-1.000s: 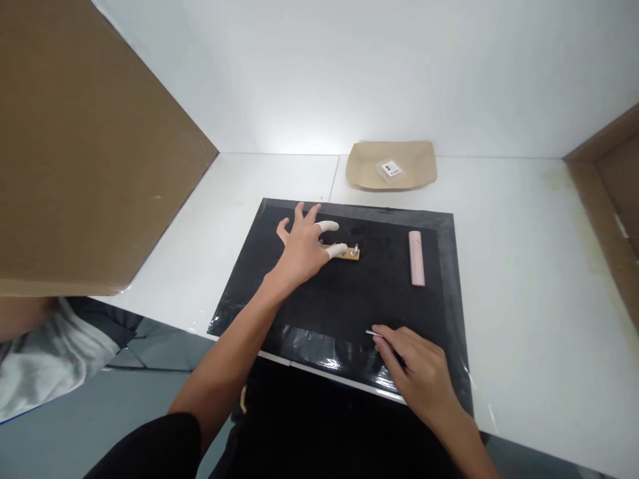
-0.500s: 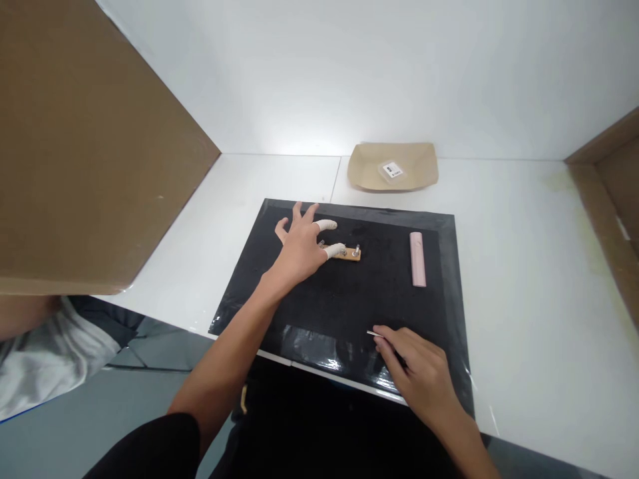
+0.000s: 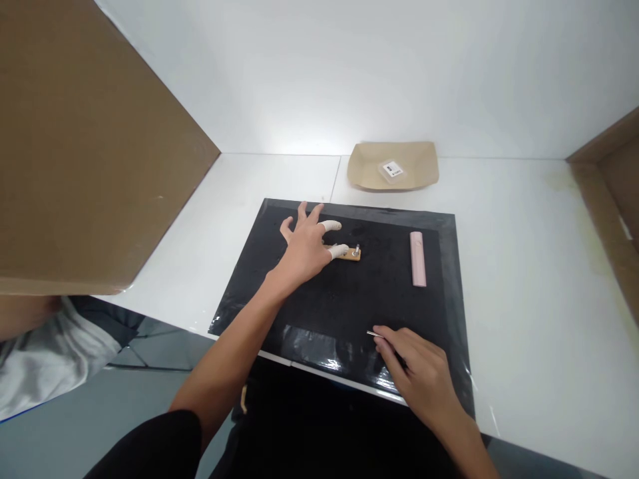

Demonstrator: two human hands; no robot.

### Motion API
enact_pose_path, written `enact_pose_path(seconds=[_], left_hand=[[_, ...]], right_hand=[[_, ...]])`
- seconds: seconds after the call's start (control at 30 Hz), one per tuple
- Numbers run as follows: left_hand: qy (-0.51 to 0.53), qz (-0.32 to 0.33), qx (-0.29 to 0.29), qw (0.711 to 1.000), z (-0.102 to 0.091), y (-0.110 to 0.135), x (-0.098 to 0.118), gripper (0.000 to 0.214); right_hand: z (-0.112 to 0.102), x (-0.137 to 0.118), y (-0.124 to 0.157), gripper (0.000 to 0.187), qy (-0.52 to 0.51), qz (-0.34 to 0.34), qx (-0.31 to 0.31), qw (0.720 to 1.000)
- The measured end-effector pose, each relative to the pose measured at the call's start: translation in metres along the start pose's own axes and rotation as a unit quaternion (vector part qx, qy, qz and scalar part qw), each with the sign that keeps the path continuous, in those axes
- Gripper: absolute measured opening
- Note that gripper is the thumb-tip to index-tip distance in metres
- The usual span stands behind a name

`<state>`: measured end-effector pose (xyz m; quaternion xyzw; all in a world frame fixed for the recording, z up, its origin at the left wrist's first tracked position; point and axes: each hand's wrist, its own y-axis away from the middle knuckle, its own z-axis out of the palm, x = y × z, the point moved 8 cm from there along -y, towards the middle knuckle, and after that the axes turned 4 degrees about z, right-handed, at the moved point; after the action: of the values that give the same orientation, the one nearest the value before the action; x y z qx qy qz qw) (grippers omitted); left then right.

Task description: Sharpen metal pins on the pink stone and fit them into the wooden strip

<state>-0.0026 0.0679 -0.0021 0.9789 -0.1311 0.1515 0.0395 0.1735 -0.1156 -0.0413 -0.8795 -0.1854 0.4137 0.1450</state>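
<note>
My left hand (image 3: 305, 247) is over a small wooden strip (image 3: 352, 258) that carries upright silver metal pieces (image 3: 356, 251). White covers sit on its thumb and forefinger; these are apart, and the other fingers are spread. The thumb tip is at the strip, partly hiding it, though I cannot tell whether they touch. Lower right, my right hand (image 3: 422, 372) pinches a thin silver metal rod (image 3: 372, 333). Only the rod's end sticks out past the fingertips, and the rest is hidden in the hand.
A black mat (image 3: 319, 299) covers the middle of the white table (image 3: 539, 279). On its right side lies a pink bar-shaped object (image 3: 418, 259). Behind the mat, a cardboard tray (image 3: 424, 166) holds a small clear case (image 3: 391, 171) with a label. Brown panels flank the table.
My left hand has shifted slightly to the right along the wooden strip, its fingers still apart. My right hand and the metal rod have stayed in place.
</note>
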Motion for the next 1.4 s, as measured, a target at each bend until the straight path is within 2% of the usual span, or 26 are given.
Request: enact_pose_path(seconds=[0.4,0.7,0.9,1.0,1.1,1.27,1.4], left_hand=[[-0.004,0.016,-0.014,1.0,0.001,-0.006,0.01,0.038],[0.036,0.001,0.014,0.999,-0.013,-0.002,0.004,0.03],[0.03,0.002,-0.003,1.0,-0.007,-0.003,0.004,0.031],[0.022,0.005,0.006,1.0,-0.01,-0.002,0.004,0.032],[-0.01,0.035,-0.002,0.999,-0.012,0.002,0.009,0.031],[-0.105,0.143,-0.067,0.982,-0.001,0.008,0.027,0.037],[-0.116,0.174,-0.109,0.972,0.005,-0.001,0.031,0.034]], right_hand=[[0.002,0.002,0.003,0.024,-0.004,0.007,-0.009,1.0],[0.001,0.0,0.0,0.023,-0.004,0.001,-0.005,1.0],[0.002,0.002,0.002,0.024,-0.007,0.009,-0.009,1.0],[0.002,0.002,0.003,0.023,-0.007,0.009,-0.011,1.0],[0.001,0.002,0.002,0.024,-0.004,0.006,-0.007,1.0],[0.001,0.001,0.001,0.023,-0.007,0.0,-0.004,1.0],[0.001,0.0,0.001,0.022,-0.007,0.0,-0.003,1.0]])
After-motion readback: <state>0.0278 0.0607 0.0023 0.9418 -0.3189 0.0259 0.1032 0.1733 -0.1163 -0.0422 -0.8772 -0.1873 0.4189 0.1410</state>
